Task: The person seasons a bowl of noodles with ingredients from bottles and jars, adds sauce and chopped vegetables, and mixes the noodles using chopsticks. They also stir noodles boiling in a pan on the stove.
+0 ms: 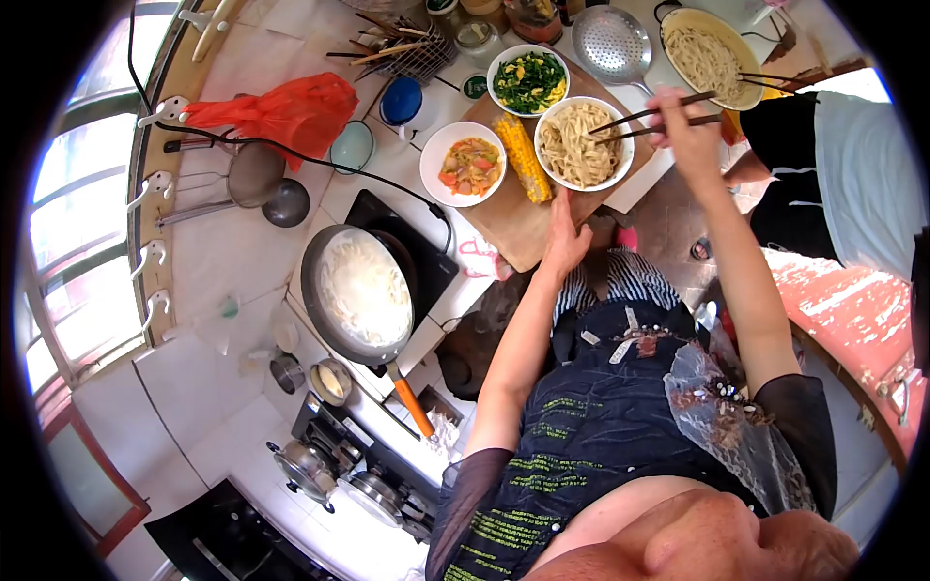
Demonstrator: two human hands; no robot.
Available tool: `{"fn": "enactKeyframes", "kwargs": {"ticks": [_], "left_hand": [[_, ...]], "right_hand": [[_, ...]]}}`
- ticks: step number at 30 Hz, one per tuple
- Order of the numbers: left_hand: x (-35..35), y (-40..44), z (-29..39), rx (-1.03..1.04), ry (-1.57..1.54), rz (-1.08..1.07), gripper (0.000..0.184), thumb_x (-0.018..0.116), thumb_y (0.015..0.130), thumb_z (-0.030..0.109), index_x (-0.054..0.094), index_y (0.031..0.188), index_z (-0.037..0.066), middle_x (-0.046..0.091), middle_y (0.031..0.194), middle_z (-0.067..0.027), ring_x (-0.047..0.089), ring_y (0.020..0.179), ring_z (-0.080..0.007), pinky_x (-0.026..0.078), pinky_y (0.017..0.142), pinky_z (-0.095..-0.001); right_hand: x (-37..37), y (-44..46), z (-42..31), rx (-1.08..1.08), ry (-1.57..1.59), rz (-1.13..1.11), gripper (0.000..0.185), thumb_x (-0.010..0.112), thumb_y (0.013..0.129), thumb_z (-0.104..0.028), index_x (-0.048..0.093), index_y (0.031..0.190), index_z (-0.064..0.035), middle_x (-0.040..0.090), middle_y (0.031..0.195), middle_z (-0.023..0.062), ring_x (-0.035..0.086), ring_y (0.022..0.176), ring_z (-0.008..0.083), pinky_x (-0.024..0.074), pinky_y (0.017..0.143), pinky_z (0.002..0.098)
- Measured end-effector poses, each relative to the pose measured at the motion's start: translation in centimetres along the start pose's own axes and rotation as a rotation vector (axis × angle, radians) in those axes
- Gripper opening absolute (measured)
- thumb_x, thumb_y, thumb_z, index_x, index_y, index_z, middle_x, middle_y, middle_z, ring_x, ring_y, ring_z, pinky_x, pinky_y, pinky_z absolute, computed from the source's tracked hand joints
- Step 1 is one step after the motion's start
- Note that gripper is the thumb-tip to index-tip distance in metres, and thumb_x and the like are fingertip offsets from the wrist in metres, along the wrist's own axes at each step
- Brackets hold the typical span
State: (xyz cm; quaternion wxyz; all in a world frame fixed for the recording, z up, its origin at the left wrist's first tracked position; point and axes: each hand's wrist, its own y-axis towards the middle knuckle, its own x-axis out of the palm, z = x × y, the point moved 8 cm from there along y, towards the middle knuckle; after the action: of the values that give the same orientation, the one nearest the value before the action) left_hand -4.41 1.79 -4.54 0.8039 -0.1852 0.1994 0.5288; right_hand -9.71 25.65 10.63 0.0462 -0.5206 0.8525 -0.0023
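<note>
My right hand (684,131) is closed round a pair of dark chopsticks (655,108), whose tips are in the noodles of a white bowl (625,172). My left hand (565,240) is at the bowl's near rim, fingers stretched out and thumb apart. The bowl stands on a wooden board (518,232). Beside it lie a yellow corn cob (523,160), a bowl of greens with yellow pieces (529,79) and a bowl of orange and red food (463,165). A pot of noodles (705,60) with chopsticks across its rim stands farther right.
A pan (363,290) with whitish contents and an orange handle is at the left on a black cooktop (441,271). A perforated ladle (612,44) lies behind the bowls. A red bag (291,111) hangs by the wall. Another person (862,174) stands at the right.
</note>
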Motion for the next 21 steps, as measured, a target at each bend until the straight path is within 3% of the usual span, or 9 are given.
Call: {"fn": "enactKeyframes", "kwargs": {"ticks": [4,6,7,13,15,21], "left_hand": [[0.0,-0.1,-0.1,-0.022,0.007,-0.001,0.083,0.055,0.070,0.005,0.010,0.139,-0.002,0.032,0.133,-0.0252,0.031,0.125,-0.0374,0.026,0.105,-0.0388],[0.0,-0.1,0.1,-0.047,0.006,-0.014,0.083,0.055,0.070,0.005,0.010,0.140,-0.001,0.032,0.133,-0.0253,0.031,0.125,-0.0373,0.026,0.105,-0.0387],[-0.1,-0.1,0.2,-0.048,0.010,-0.015,0.083,0.055,0.070,0.005,0.010,0.140,-0.001,0.032,0.133,-0.0253,0.031,0.125,-0.0373,0.026,0.105,-0.0387],[0.1,0.0,0.1,-0.066,-0.009,-0.034,0.080,0.056,0.072,0.004,0.012,0.139,-0.002,0.029,0.137,-0.0239,0.027,0.129,-0.0354,0.024,0.107,-0.0368],[0.1,0.0,0.1,-0.023,0.015,0.000,0.085,0.055,0.069,0.005,0.009,0.140,-0.001,0.033,0.132,-0.0251,0.031,0.125,-0.0372,0.026,0.105,-0.0385],[0.2,0.0,-0.5,-0.014,0.034,-0.015,0.086,0.056,0.069,0.005,0.009,0.140,-0.001,0.033,0.132,-0.0244,0.031,0.126,-0.0367,0.025,0.105,-0.0383]], "right_hand": [[-0.2,-0.6,1.2,0.023,0.002,-0.053,0.032,0.048,0.092,-0.031,0.061,0.091,-0.0023,0.060,0.071,0.0032,0.046,0.043,0.0042,0.0354,0.038,0.0162],[1.7,-1.5,4.9,0.149,0.000,-0.165,0.031,0.044,0.094,-0.028,0.058,0.100,-0.0007,0.063,0.085,0.0078,0.048,0.041,0.0065,0.0358,0.036,0.0163],[1.8,-2.0,9.3,0.189,0.136,-0.066,0.033,0.045,0.093,-0.032,0.057,0.104,-0.0025,0.062,0.089,0.0084,0.052,0.042,0.0082,0.0384,0.036,0.0170],[1.4,-1.9,12.5,0.268,0.232,0.093,0.034,0.046,0.093,-0.031,0.055,0.097,0.0009,0.061,0.081,0.0112,0.056,0.044,0.0140,0.0456,0.038,0.0206],[1.4,-1.8,13.4,0.303,0.306,0.124,0.035,0.047,0.092,-0.029,0.058,0.089,0.0041,0.061,0.071,0.0122,0.058,0.043,0.0175,0.0479,0.038,0.0238],[0.3,-2.2,17.1,0.465,0.538,0.219,0.035,0.050,0.091,-0.032,0.057,0.084,0.0018,0.060,0.068,0.0124,0.060,0.047,0.0191,0.0502,0.041,0.0245]]}}
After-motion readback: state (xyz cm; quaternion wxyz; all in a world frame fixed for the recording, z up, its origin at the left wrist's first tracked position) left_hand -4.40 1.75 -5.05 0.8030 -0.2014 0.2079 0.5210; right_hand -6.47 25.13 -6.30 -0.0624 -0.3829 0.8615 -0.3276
